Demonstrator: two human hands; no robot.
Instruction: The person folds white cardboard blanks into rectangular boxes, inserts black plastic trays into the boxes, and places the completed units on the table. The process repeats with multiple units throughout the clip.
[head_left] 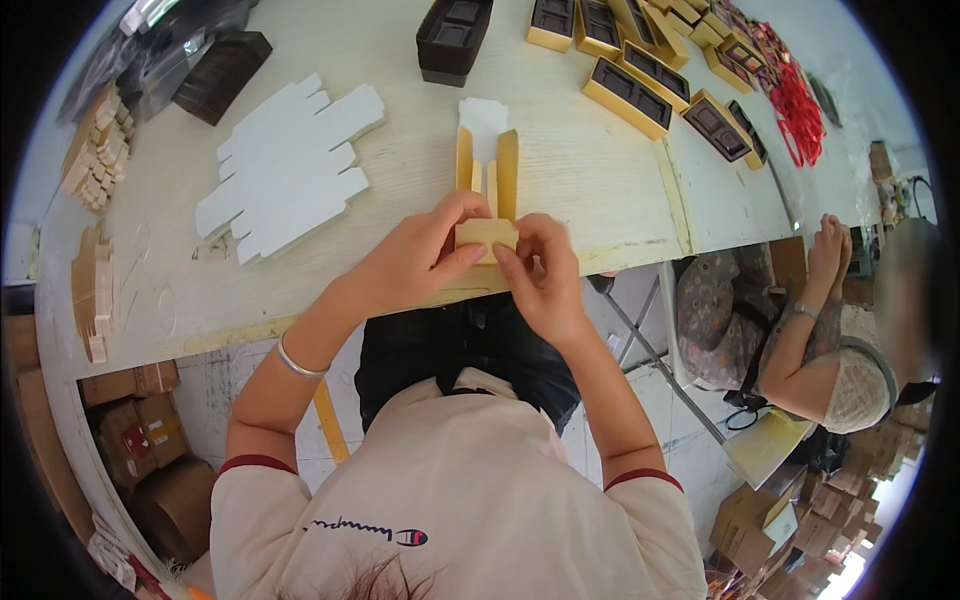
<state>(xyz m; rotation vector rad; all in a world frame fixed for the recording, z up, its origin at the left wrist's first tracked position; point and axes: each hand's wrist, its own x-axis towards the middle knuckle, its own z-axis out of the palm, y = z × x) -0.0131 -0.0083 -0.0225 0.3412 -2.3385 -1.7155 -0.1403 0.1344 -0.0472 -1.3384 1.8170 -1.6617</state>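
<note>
A partly folded gold carton (pixel 486 233) sits at the near edge of the desk (pixel 600 205), its side walls raised and a white flap reaching toward twelve o'clock. The person's left hand (pixel 415 252), at nine o'clock, and right hand (pixel 546 275), at four, both have their grip clamped on its near end, thumbs in front. From the carton, white flat blanks (pixel 290 172) lie at ten o'clock, stacked black trays (pixel 452 40) at twelve, red strands (pixel 797 115) at two.

free tabletop (pixel 585 190) flanks the carton (pixel 508 170); white blanks (pixel 285 170) block farther left, gold boxes (pixel 628 97) the upper right.
</note>
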